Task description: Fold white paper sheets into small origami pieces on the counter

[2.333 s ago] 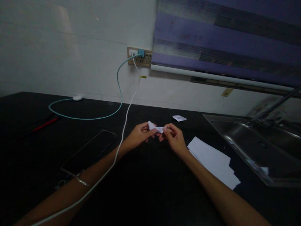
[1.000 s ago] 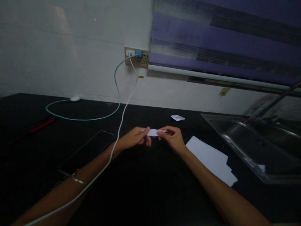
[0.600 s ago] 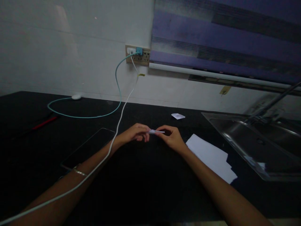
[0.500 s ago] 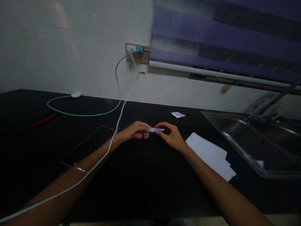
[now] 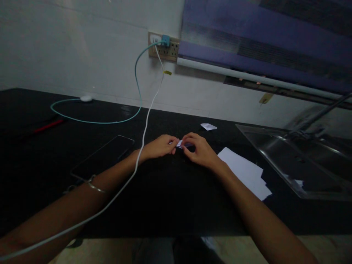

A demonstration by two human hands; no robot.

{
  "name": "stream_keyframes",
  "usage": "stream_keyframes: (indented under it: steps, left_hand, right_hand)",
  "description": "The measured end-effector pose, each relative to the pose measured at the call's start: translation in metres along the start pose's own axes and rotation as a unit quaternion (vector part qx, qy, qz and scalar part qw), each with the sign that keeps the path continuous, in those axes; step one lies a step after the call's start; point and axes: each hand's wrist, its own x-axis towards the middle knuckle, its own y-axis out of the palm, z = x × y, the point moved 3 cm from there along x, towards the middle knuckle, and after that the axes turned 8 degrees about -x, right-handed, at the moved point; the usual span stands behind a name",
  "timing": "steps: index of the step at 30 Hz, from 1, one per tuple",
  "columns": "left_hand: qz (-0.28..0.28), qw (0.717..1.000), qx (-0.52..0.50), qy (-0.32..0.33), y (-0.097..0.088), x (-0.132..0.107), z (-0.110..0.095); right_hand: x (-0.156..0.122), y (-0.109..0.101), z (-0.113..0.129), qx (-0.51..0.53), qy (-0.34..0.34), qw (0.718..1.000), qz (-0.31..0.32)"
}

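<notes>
A small folded white paper piece [image 5: 180, 143] lies low against the black countertop [image 5: 165, 190], pinched from both sides. My left hand [image 5: 159, 146] has its fingertips closed on the paper's left end. My right hand [image 5: 199, 150] curls over the right end, fingers pressed on it. Most of the paper is hidden under my fingers. A white cable [image 5: 143, 139] drapes over my left forearm.
A stack of white sheets [image 5: 244, 172] lies right of my hands, a small folded paper [image 5: 208, 127] behind them. A dark phone [image 5: 103, 157] lies to the left. A steel sink [image 5: 297, 161] is at right. A teal cable [image 5: 96, 121] and red pen [image 5: 46, 125] lie far left.
My hands lowered the paper from mid-air to the countertop and flattened it from a puffed shape into a thin strip. The camera view tilted down.
</notes>
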Motion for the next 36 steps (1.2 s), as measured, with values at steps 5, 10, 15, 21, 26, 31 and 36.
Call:
stream_keyframes:
  steps: [5,10,15,21,26,31,36]
  left_hand:
    - [0.005,0.999,0.028,0.016,0.006,0.001,0.0]
    - [-0.004,0.999,0.035,0.012,0.008,0.003,0.004]
    - [-0.007,1.0,0.027,0.001,0.013,0.004,0.007]
    - [-0.01,1.0,0.009,0.009,0.014,0.005,0.007]
    - [-0.058,0.995,-0.078,-0.025,0.01,0.007,0.009]
    - [-0.026,0.998,-0.05,-0.026,0.012,0.009,0.015]
    - [-0.019,0.999,-0.041,-0.02,0.012,0.006,0.013]
  right_hand:
    - [-0.001,-0.008,0.011,-0.139,-0.002,0.99,0.03]
    - [0.0,-0.006,0.018,-0.202,0.003,0.978,0.055]
    - [0.004,-0.001,0.026,-0.25,0.036,0.965,0.064]
    - [0.003,0.002,0.018,-0.251,0.042,0.962,0.103]
    - [0.0,-0.02,-0.034,-0.269,0.08,0.958,0.056]
    - [0.003,-0.032,-0.1,-0.322,0.175,0.923,0.12]
    - [0.014,-0.026,-0.125,-0.37,0.188,0.889,0.193]
